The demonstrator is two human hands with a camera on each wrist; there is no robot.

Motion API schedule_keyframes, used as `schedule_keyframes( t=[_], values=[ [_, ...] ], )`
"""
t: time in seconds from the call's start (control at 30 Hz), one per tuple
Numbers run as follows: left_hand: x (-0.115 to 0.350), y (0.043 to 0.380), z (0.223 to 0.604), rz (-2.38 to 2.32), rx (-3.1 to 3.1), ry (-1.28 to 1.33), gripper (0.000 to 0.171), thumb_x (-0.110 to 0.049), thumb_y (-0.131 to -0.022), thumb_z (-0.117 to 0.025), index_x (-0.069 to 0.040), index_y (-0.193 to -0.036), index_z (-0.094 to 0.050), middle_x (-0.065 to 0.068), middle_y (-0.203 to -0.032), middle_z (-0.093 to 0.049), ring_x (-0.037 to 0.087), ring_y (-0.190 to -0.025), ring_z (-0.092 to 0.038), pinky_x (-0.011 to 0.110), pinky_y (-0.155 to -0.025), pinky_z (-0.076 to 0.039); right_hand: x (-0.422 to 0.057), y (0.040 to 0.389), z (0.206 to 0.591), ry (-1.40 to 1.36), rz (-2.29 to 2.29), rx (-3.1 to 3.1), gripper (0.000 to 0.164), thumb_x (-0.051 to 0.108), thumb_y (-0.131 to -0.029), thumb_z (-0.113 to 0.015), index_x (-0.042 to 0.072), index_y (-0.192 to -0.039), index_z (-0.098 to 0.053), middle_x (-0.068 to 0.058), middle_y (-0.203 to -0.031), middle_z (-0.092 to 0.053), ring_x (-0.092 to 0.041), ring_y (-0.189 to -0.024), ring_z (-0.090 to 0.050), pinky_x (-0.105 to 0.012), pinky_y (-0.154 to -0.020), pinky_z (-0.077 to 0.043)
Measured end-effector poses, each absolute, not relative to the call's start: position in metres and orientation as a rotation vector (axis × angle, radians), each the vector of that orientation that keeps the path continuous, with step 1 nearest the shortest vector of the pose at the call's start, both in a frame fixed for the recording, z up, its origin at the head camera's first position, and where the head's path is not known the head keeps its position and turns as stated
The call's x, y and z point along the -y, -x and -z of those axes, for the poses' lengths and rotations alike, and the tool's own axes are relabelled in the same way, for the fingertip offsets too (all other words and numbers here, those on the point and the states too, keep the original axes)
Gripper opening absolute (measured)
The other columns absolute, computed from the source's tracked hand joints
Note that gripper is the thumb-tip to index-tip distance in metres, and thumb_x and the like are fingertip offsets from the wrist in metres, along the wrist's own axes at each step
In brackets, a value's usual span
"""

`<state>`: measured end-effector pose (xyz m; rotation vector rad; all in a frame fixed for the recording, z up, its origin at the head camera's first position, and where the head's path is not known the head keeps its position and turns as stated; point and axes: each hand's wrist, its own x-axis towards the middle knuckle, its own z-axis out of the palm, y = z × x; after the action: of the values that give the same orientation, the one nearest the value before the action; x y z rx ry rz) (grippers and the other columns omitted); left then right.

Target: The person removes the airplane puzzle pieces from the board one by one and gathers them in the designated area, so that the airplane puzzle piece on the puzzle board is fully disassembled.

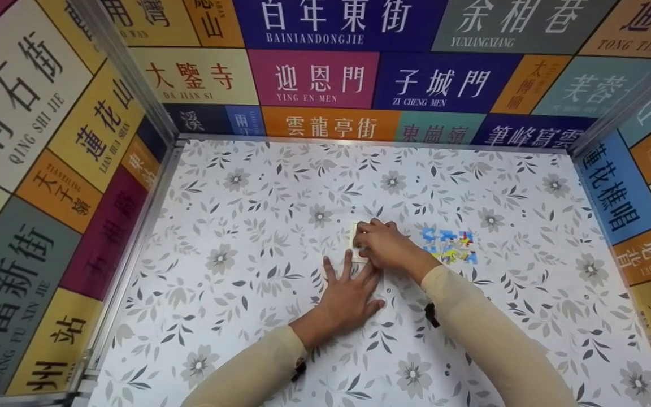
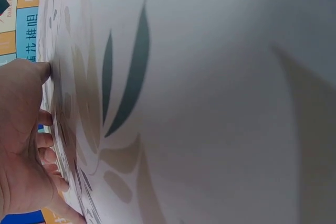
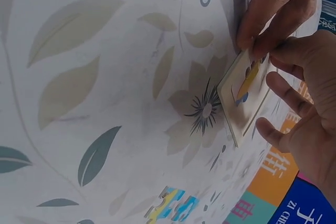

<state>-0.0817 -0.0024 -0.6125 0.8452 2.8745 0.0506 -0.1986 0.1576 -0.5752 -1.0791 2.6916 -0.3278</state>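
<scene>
A small cream puzzle board [image 3: 233, 103] with a yellow and blue picture on it lies on the table, mostly covered by the hands in the head view. My left hand [image 1: 347, 299] rests flat with its fingers spread, its fingertips at the board's near edge. Over the board, my right hand [image 1: 385, 244] bends its fingers down. In the right wrist view, the right fingertips [image 3: 275, 51] touch the board close to the left fingers [image 3: 268, 9]. Whether a piece sits between the right fingers is hidden. Loose blue and yellow jigsaw pieces [image 1: 450, 246] lie to the right.
A white tabletop [image 1: 269, 192] with grey leaves and flowers spreads around the hands. Panels with coloured street-name blocks [image 1: 314, 79] stand along the back, left and right edges. Both forearms, in beige sleeves [image 1: 489, 322], come in from the near side.
</scene>
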Motion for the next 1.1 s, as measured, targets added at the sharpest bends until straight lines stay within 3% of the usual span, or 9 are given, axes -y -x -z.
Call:
schedule_keyframes(
  t=[0.37,0.73,0.97,1.1],
  values=[
    [0.0021,0.0824,0.615,-0.054,-2.847,-0.834,0.074,-0.067,-0.114,-0.035,-0.029,-0.177,-0.03,-0.006,-0.188,-0.017,0.054,-0.169,-0.017,0.091,-0.118,-0.024,-0.1515,0.2019,0.5723,0.987,0.357,-2.638,0.018,0.011,-0.099,-0.078,0.01,-0.117,-0.077,-0.009,-0.128,-0.064,-0.036,-0.12,-0.059,-0.069,-0.1,-0.052],
    [0.0023,0.083,0.6143,-0.033,-2.856,-0.835,0.074,-0.068,-0.113,-0.036,-0.03,-0.176,-0.032,-0.006,-0.187,-0.018,0.053,-0.169,-0.019,0.091,-0.118,-0.026,-0.1547,0.2011,0.5712,1.029,0.435,-2.632,0.015,0.008,-0.1,-0.077,0.009,-0.115,-0.077,-0.011,-0.122,-0.065,-0.037,-0.115,-0.061,-0.067,-0.094,-0.052],
    [0.0019,0.0829,0.6133,-0.014,-2.863,-0.84,0.074,-0.069,-0.113,-0.036,-0.029,-0.176,-0.033,-0.005,-0.187,-0.019,0.053,-0.169,-0.019,0.091,-0.116,-0.028,-0.1577,0.2008,0.5655,1.013,0.521,-2.609,0.022,-0.001,-0.097,-0.075,0.011,-0.115,-0.08,-0.009,-0.122,-0.066,-0.034,-0.116,-0.068,-0.069,-0.104,-0.051],
    [0.0018,0.0831,0.6146,-0.022,-2.852,-0.837,0.074,-0.068,-0.113,-0.035,-0.029,-0.176,-0.032,-0.005,-0.188,-0.016,0.054,-0.169,-0.018,0.092,-0.116,-0.027,-0.1585,0.2016,0.566,1.023,0.582,-2.575,0.025,-0.006,-0.096,-0.073,0.009,-0.115,-0.081,-0.011,-0.12,-0.065,-0.035,-0.108,-0.071,-0.061,-0.103,-0.056]
  ],
)
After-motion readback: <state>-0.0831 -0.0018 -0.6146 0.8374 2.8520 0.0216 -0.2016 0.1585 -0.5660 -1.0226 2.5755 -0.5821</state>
